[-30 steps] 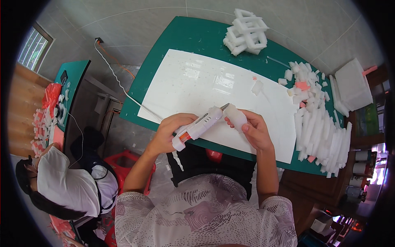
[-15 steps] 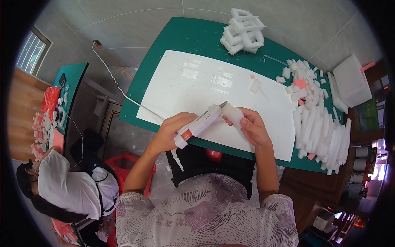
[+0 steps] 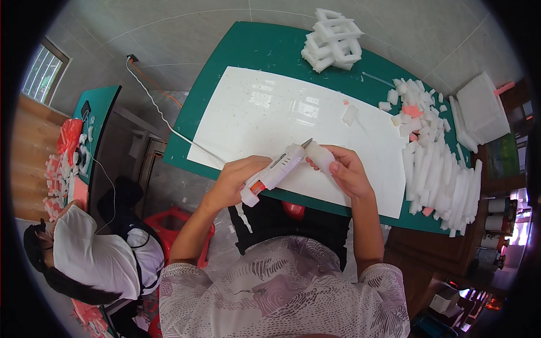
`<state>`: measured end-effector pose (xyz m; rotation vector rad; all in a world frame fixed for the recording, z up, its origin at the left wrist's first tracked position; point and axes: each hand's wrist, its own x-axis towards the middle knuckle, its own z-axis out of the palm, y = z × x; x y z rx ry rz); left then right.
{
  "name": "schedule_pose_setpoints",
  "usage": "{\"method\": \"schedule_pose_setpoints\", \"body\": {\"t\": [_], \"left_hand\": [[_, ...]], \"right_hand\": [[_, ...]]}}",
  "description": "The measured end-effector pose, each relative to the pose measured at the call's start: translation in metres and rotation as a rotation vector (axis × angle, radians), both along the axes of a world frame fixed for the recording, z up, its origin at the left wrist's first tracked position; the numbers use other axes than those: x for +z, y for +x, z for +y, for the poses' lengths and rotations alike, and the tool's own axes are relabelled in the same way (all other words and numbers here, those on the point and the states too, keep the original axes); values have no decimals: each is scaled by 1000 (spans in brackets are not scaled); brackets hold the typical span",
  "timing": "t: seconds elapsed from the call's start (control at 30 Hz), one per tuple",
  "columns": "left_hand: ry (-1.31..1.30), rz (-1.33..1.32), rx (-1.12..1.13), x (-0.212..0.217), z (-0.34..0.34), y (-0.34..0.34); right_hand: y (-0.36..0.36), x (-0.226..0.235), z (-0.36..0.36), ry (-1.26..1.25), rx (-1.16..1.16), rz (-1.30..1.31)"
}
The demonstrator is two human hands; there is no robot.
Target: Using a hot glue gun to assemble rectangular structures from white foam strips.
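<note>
A white glue gun with a red-orange trigger is gripped in my left hand, its cord trailing off to the upper left. My right hand pinches a small white foam block between thumb and fingers. The gun's metal nozzle points up and right and sits at the block's upper left corner; whether it touches cannot be told. Both hands are over the near edge of a white board. Farther back on that board lies another small foam piece.
The board rests on a green table. Open foam frames are stacked at its far edge. Foam strips and small blocks pile up on the right, beside foam sheets. At left, a person sits near a red stool.
The glue gun's rear end has dipped slightly and its body has turned a little in my left hand. The foam block and my right hand stay almost in place.
</note>
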<state>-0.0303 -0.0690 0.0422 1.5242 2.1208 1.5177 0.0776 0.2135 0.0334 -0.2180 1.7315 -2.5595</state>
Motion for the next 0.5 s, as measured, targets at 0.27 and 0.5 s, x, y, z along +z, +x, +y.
{"method": "schedule_pose_setpoints", "body": {"t": [0.27, 0.5], "left_hand": [[0, -29, -29, 2, -1, -1], [-10, 8, -27, 3, -2, -3]], "right_hand": [[0, 0, 2, 12, 10, -16], [-2, -7, 2, 8, 2, -10]]}}
